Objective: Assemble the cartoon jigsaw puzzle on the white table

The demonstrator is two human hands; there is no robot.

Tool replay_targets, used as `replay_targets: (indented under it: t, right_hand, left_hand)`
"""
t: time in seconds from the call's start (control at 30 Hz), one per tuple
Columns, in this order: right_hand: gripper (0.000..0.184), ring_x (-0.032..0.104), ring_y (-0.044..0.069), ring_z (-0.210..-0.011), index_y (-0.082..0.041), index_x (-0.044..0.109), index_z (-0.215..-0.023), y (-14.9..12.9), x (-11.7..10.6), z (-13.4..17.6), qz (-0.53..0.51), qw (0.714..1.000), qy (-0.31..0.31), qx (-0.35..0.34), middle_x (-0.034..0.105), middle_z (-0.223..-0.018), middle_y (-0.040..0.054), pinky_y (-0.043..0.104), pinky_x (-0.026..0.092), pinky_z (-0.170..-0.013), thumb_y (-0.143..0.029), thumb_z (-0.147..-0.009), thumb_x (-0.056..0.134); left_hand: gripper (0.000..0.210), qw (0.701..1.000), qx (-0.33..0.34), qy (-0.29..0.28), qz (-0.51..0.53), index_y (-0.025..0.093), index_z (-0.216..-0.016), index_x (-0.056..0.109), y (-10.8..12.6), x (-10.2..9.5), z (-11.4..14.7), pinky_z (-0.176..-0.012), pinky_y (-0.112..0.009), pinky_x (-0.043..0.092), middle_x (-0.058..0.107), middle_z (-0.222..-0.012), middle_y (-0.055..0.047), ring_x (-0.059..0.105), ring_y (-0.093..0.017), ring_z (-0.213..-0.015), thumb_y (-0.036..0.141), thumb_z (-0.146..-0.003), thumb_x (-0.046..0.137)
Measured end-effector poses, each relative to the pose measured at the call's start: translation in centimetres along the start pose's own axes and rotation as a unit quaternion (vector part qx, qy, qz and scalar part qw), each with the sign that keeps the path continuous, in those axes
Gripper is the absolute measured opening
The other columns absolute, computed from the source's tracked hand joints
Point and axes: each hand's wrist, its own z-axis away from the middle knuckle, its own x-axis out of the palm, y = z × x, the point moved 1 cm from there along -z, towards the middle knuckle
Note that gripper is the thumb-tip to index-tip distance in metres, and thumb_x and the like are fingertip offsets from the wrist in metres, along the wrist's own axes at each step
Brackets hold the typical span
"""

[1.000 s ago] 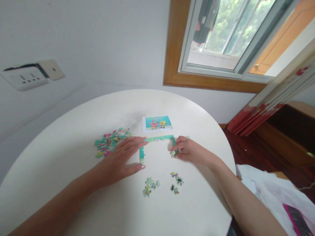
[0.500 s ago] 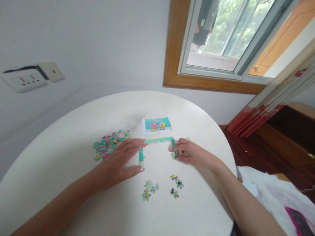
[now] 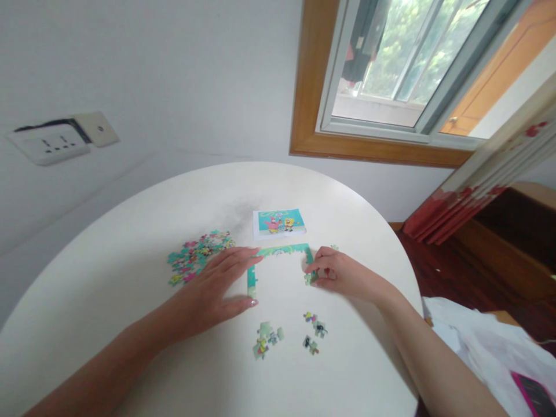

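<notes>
Joined puzzle pieces form a teal puzzle border (image 3: 284, 249) along a top and two sides. My left hand (image 3: 217, 284) lies with fingers spread, its fingertips touching the border's upper left corner and its thumb by the lower end of the left side. At the right side, my right hand (image 3: 334, 271) pinches a pale green puzzle piece (image 3: 308, 279) at the lower end of that strip. Whether this piece is joined to the strip cannot be made out. Two groups of puzzle pieces, the left cluster (image 3: 264, 340) and the right cluster (image 3: 320, 329), lie nearer me.
A heap of loose puzzle pieces (image 3: 195, 255) lies left of the border, partly behind my left hand. The reference picture card (image 3: 281, 223) lies beyond the border on the round white table (image 3: 204, 370). A white cloth and a pink-edged phone (image 3: 534, 394) are at the lower right.
The whole view has shifted slightly, with the scene a little lower and to the right. Both hands keep nearly the same places on the border; the right still pinches at the side strip.
</notes>
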Motion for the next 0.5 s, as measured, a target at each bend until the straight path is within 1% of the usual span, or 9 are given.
replay_targets:
  t: [0.27, 0.5]
  right_hand:
    - [0.026, 0.053, 0.010, -0.069, -0.020, 0.069, -0.102, -0.32, -0.10, 0.06, -0.001, 1.000, -0.003, -0.003, 0.054, -0.096, 0.0043, 0.024, 0.047, -0.068, -0.011, -0.078, 0.064]
    - [0.026, 0.053, 0.010, -0.070, -0.020, 0.069, -0.102, -0.51, -0.20, 0.02, -0.002, 1.000, -0.004, -0.011, 0.054, -0.096, 0.0040, 0.024, 0.047, -0.070, -0.010, -0.078, 0.063]
  left_hand:
    - [0.058, 1.000, 0.006, -0.001, 0.001, 0.023, -0.142, 0.032, 0.08, -0.09, -0.06, -0.114, -0.040, 0.029, 0.041, -0.145, -0.009, 0.033, -0.026, -0.136, 0.034, -0.089, 0.054]
    - [0.059, 1.000, 0.012, 0.004, 0.004, 0.023, -0.142, 0.031, 0.23, -0.25, -0.17, -0.113, -0.039, 0.030, 0.042, -0.144, -0.009, 0.035, -0.026, -0.134, 0.035, -0.090, 0.055]
